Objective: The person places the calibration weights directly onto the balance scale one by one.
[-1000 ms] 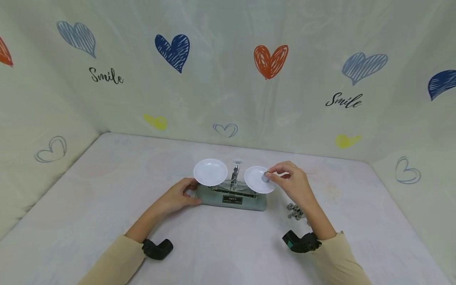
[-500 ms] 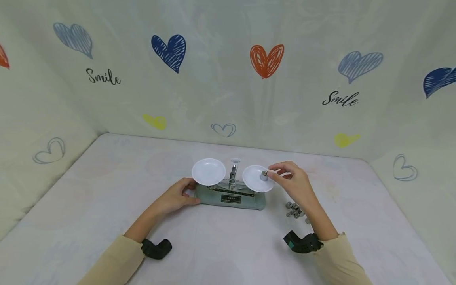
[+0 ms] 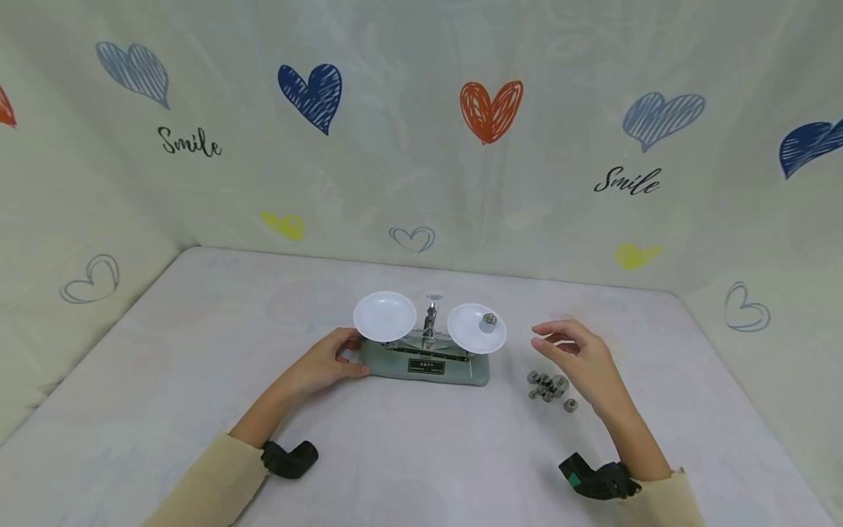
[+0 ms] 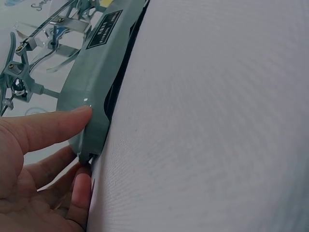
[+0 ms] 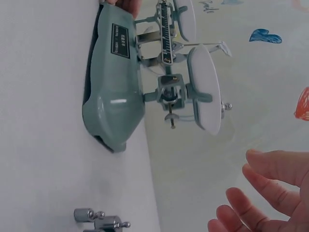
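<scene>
A green balance scale (image 3: 454, 369) with two white pans stands on the table. My left hand (image 3: 323, 362) grips the left end of its base, with the thumb on the front and the fingers around the end and back. A metal weight (image 3: 488, 323) sits upright in the right pan (image 3: 469, 339), while the left pan (image 3: 385, 316) holds nothing. My right hand (image 3: 582, 359) hovers to the right of that pan, fingers relaxed and holding nothing. In the right wrist view, the thumb and fingers of the right hand (image 5: 275, 193) are apart from the scale.
Several small metal weights (image 3: 546, 386) cluster on the table below my right hand, and one weight (image 3: 571, 405) stands slightly apart from them. A pale curtain (image 3: 408, 168) printed with hearts hangs behind and beside the table (image 3: 395, 454).
My right hand has let go of the weight in the right pan and drawn back to the right. The left hand has stayed on the base.
</scene>
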### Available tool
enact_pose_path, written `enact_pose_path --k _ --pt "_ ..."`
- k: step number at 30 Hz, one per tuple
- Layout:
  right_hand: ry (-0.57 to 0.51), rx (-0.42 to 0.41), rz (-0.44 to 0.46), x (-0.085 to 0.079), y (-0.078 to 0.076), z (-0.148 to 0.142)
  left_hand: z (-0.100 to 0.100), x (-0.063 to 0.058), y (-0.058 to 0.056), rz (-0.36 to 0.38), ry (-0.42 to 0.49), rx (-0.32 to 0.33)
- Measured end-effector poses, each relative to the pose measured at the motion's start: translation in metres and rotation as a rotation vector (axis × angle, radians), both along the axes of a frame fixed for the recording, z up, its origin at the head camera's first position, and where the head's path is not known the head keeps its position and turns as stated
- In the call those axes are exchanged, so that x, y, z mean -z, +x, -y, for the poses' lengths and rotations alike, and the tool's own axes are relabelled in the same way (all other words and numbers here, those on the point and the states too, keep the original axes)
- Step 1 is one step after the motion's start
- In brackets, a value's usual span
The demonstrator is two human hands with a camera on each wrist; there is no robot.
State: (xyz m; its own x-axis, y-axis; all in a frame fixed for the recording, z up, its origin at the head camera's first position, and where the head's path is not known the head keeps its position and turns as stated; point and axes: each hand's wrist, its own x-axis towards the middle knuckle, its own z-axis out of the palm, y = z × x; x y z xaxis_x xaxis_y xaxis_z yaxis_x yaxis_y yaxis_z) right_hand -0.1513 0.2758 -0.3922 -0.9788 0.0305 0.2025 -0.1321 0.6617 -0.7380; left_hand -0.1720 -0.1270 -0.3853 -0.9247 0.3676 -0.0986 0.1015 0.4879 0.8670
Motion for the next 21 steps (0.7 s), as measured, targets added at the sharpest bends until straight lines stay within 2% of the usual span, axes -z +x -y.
enact_pose_path --k 1,2,5,10,13,17,21 --pt "-0.016 -0.014 0.015 -0.004 0.005 -0.001 0.000 0.000 0.000 -0.002 -0.001 0.000" --pt "-0.007 0.009 0.020 -0.002 0.007 -0.003 0.000 0.001 0.000 -0.003 0.000 0.000" --pt "-0.045 -0.006 0.059 -0.005 0.018 -0.010 0.000 0.001 0.000 -0.008 0.004 0.005" --pt "-0.045 0.045 0.090 0.011 0.025 -0.029 0.000 0.001 0.000 -0.008 0.004 0.006" --pt "-0.047 0.052 0.124 0.005 0.033 -0.030 0.000 0.000 0.000 -0.010 -0.002 0.002" --pt "-0.045 0.079 0.198 -0.015 0.048 -0.022 0.000 0.000 0.000 -0.017 -0.003 0.003" --pt "-0.047 0.109 0.266 -0.024 0.055 -0.018 0.001 0.001 -0.001 -0.026 -0.004 0.005"
